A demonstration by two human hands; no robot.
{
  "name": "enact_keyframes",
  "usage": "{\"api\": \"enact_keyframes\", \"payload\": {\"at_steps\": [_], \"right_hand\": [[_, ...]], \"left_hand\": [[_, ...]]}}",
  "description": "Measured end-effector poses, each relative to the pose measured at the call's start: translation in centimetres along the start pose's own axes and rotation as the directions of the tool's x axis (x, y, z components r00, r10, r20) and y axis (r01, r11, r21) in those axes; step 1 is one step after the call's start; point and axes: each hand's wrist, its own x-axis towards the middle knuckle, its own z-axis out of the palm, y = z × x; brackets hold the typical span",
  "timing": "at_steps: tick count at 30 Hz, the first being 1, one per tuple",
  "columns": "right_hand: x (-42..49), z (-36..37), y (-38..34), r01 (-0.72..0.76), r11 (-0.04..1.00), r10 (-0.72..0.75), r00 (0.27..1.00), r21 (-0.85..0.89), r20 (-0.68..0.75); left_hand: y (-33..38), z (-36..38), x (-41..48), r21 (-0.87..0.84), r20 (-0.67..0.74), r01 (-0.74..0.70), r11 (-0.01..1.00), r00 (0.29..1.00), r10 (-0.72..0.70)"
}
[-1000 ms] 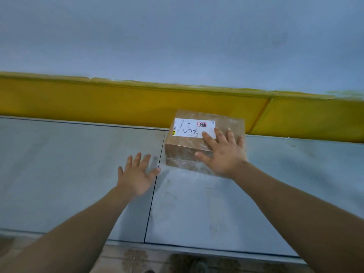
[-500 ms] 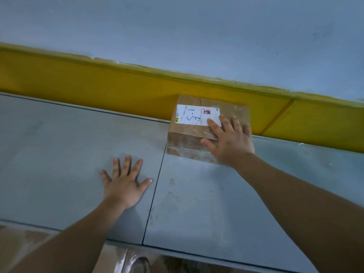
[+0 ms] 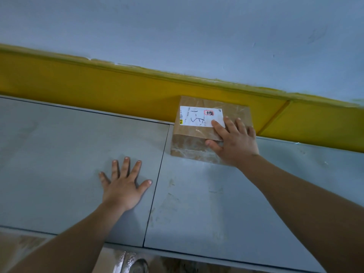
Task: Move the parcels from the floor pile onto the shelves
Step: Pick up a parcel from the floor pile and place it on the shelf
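Brown taped cardboard parcel with white label sits on the grey metal shelf at its rear edge, by the yellow wall band, 1 o'clock from frame centre, just right of the panel seam. Right grip rests flat on it: straight fingers on top, thumb on the front face. Left grip, 7 o'clock from the parcel, lies palm-down on the shelf, fingers spread, holding nothing.
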Motion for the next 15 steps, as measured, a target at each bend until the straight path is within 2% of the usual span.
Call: {"api": "enact_keyframes", "payload": {"at_steps": [8,12,15], "right_hand": [[0.4,-1.2,-0.4,-0.003,1.0,0.001,0.997,0.027,0.072],[0.1,-4.1,-1.6,-0.048,0.997,0.039,0.989,0.057,0.143],[-1.2,-6.0,-3.5,-0.052,0.996,0.047,0.995,0.069,0.083]], "left_hand": [[-0.5,-1.8,0.2,-0.042,0.141,-0.03,0.999,0.989,0.035],[-2.1,-5.0,1.3,-0.161,0.19,-0.098,0.982,0.973,0.128],[-3.4,-8.7,1.3,-0.264,0.144,-0.124,0.956,0.976,0.167]]}}
